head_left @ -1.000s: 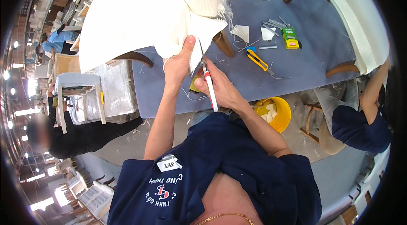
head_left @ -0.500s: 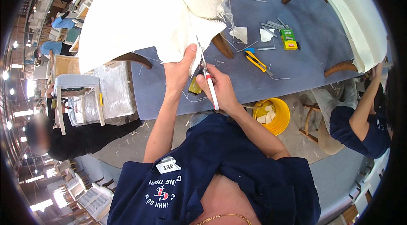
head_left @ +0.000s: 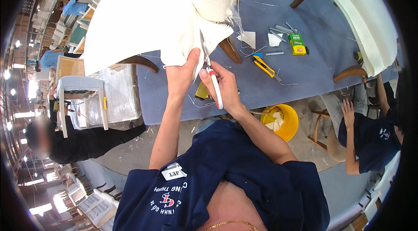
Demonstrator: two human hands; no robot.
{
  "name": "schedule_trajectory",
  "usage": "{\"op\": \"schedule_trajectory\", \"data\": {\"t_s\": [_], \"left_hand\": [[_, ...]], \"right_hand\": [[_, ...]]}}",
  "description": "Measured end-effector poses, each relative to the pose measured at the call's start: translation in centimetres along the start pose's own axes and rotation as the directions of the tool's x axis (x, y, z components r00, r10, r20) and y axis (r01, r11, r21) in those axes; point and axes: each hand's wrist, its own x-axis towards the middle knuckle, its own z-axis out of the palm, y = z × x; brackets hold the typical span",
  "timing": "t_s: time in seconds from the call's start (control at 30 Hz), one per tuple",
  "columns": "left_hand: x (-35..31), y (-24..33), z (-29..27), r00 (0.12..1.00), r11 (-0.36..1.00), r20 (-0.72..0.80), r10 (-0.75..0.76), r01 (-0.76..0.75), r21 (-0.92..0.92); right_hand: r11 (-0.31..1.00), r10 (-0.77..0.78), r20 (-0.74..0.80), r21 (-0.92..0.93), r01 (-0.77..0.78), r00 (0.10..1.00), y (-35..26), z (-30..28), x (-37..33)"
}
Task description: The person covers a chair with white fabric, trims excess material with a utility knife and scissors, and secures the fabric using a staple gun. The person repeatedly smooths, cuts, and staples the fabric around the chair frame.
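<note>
White upholstery fabric (head_left: 135, 18) covers a chair with brown wooden legs (head_left: 229, 49) on the blue-covered table (head_left: 174, 108). My left hand (head_left: 182, 74) grips the fabric's loose lower edge, thumb on top and fingers hidden beneath. Scissors (head_left: 215, 86) with white and red handles are held in my right hand (head_left: 225, 86). Their blades point away from me and lie at the fabric, close beside my left thumb. Frayed threads hang from the cut edge at the right of the cloth. Behind my hands, a yellow tool (head_left: 201, 91) lies partly hidden on the table.
Right of my hands lie a yellow utility knife (head_left: 264, 66), fabric scraps (head_left: 247, 38), staple strips (head_left: 278, 29) and a green-yellow box (head_left: 297, 44). A yellow bucket (head_left: 287, 128) holding scraps stands below the table edge. Another white-covered chair (head_left: 363, 18) is at right; co-workers are on both sides.
My hands and the scissors stay almost in place at the fabric edge. At right, the co-worker's raised arm has come down from the other chair, with a hand now lower.
</note>
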Motion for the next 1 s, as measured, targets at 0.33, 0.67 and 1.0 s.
{"op": "schedule_trajectory", "data": {"t_s": [0.33,0.67,1.0], "left_hand": [[0.0,0.3,-0.2,0.999,0.999,-0.007,-0.037,0.038,0.014],[-0.1,0.0,-0.4,0.999,0.998,0.015,0.051,-0.051,-0.031],[0.1,2.1,-1.8,0.921,0.899,0.111,-0.372,0.388,-0.205]], "right_hand": [[0.995,-0.093,-0.058,-0.042,0.091,0.994,0.3,0.7,-0.7],[0.988,0.084,0.034,0.127,-0.087,0.996,-1.0,0.5,0.5],[0.989,0.023,0.113,0.145,-0.040,0.993,-1.1,0.3,-0.7]]}}
